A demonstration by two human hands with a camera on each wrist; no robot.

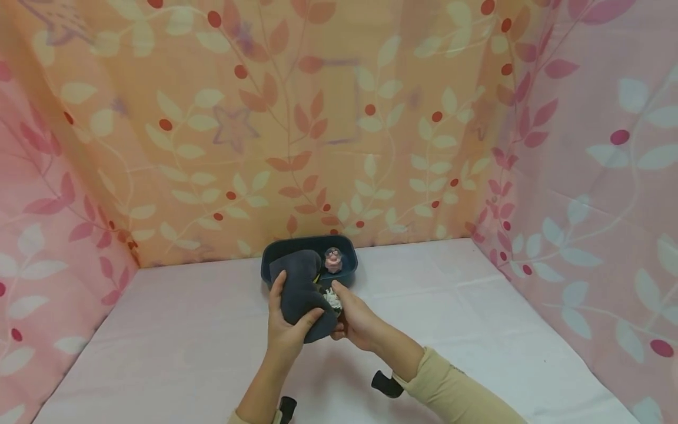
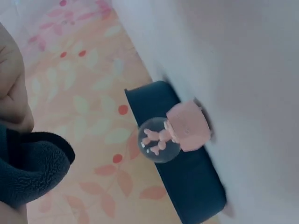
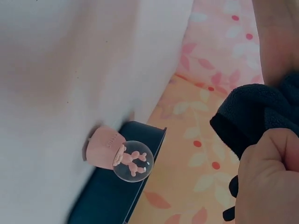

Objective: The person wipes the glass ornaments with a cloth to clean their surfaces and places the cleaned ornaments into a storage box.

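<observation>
While my left grip point(image 1: 284, 331) holds the dark plush piece point(image 1: 301, 290) above the table point(image 1: 206, 344), long axis slanting far-left to near-right, my right grip point(image 1: 361, 319) pinches its right edge by the white-patterned patch point(image 1: 332, 299), nearer the snow globe point(image 1: 333, 260).

This is a booth walled with printed fabric: an orange leaf-and-berry far curtain point(image 1: 328, 135), a pink left curtain point(image 1: 47, 235) and a pink right curtain point(image 1: 588, 206) enclose a white tabletop point(image 1: 466, 306). Whether home, studio or lab surrounds it, I cannot tell.
</observation>
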